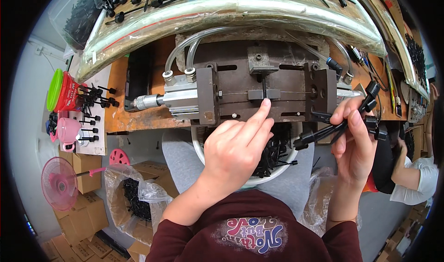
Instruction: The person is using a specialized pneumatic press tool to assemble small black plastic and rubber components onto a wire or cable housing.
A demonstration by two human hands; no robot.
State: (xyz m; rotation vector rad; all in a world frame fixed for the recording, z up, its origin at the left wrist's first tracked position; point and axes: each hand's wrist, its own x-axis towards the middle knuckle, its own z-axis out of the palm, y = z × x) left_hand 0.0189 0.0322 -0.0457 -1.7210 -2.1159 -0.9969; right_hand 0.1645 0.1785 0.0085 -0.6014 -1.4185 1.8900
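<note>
My left hand [237, 147] reaches over the metal fixture [240, 112], its index finger stretched out. That fingertip touches, or nearly touches, the near end of a thin black rod [264, 87] lying in the small block at the fixture's middle. Nothing shows in this hand; its thumb is hidden. To the right, my right hand [355, 144] is closed around a bunch of black plastic stems with knobbed ends [319, 133], fanned out in several directions. Below the fixture, a white basket [200, 144] on my lap holds many similar black pieces.
Metal cylinders [181, 100] with clear hoses [178, 47] flank the fixture on the orange bench [121, 119]. Behind runs a plastic-wrapped shelf edge [240, 8] with black stems above. At left stand a red tub [69, 92], pink fan [59, 183] and lined box [115, 211]. A co-worker's arm [401, 162] shows at right.
</note>
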